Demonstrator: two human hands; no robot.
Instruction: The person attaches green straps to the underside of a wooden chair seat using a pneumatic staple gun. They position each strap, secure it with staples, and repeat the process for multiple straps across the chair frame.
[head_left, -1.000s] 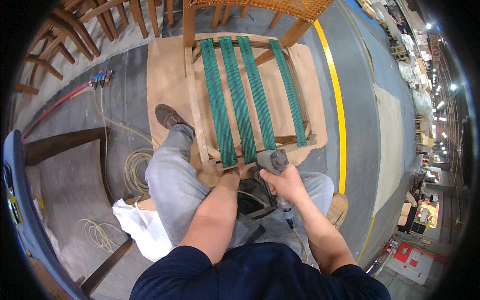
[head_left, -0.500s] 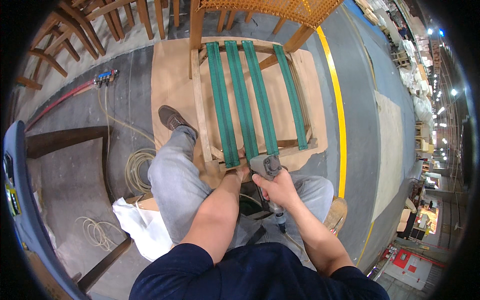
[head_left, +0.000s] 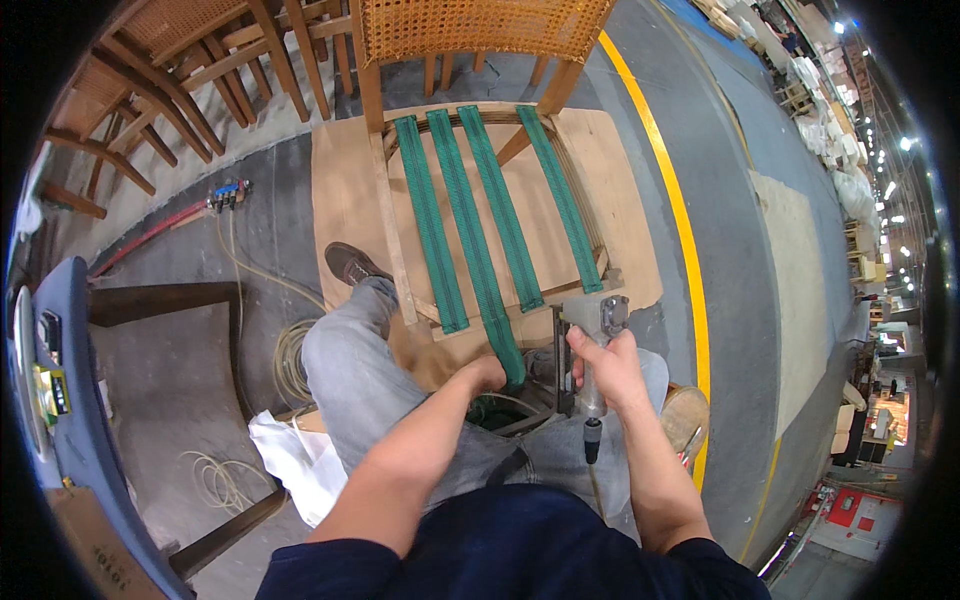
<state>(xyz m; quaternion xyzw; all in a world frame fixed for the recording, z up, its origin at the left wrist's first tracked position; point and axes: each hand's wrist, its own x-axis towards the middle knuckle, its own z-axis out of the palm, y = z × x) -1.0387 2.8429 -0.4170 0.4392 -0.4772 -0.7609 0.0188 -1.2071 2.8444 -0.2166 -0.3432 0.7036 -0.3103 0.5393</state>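
In front of me stands a wooden chair (head_left: 395, 230) with a cane back (head_left: 485, 28) and an open seat frame. Several green webbing straps (head_left: 433, 225) run across the seat from back to front. One longer strap (head_left: 503, 345) passes over the front rail toward me, and my left hand (head_left: 487, 374) is closed on its loose end; the fingertips are partly hidden. My right hand (head_left: 612, 368) grips a grey air stapler (head_left: 592, 316) by its handle, with a hose below it. The stapler is held up right of the strap, near the front right corner of the seat.
Cardboard (head_left: 350, 190) lies under the chair. More wooden chairs (head_left: 200, 85) stand at the far left. A coiled air hose (head_left: 292, 360) lies left of my leg, near a white bag (head_left: 295, 462) and a dark-framed piece with blue padding (head_left: 85, 400). A yellow line (head_left: 680, 220) crosses the floor at right.
My left hand has drawn the strap's loose end toward me, off the front rail. The stapler has moved right, away from the strap. The view has shifted slightly.
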